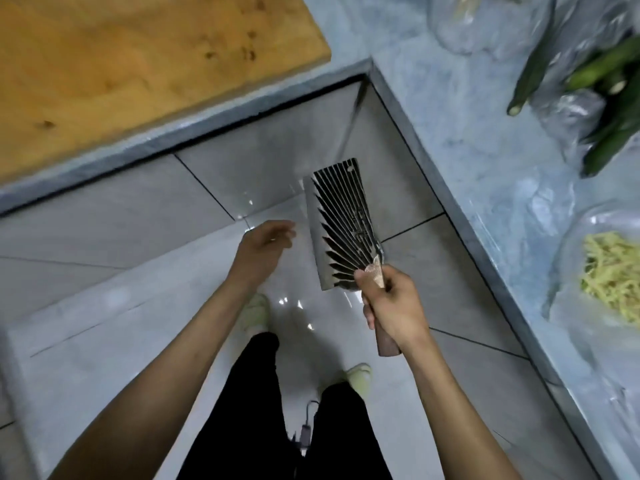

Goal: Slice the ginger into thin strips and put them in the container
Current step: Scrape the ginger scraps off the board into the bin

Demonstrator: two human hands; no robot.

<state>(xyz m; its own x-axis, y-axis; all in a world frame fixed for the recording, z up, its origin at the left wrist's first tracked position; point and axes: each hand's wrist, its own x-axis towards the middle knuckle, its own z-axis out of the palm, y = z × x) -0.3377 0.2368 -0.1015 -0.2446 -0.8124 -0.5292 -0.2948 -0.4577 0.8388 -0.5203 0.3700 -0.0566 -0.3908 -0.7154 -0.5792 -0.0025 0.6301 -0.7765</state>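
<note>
Right grip (388,299) holds cleaver (343,223) over tiled floor (138,237); marble counter (467,116) beside.

Right hand (393,301) grips cleaver (341,225) over floor; left hand (261,251) loose, empty; ginger strips (614,275) in container (588,265).

Kitchen, home-type. L-shaped marble counter (460,109) carries a wooden chopping board (138,60) at its left end; cucumbers (606,98) in plastic bags right of the board. Grey tiled floor (138,237) below the counter.

Glossy grey tiled floor (145,271) under my feet, pale marbled counter (467,140) wrapping the corner, wooden board (121,64) on it
</note>
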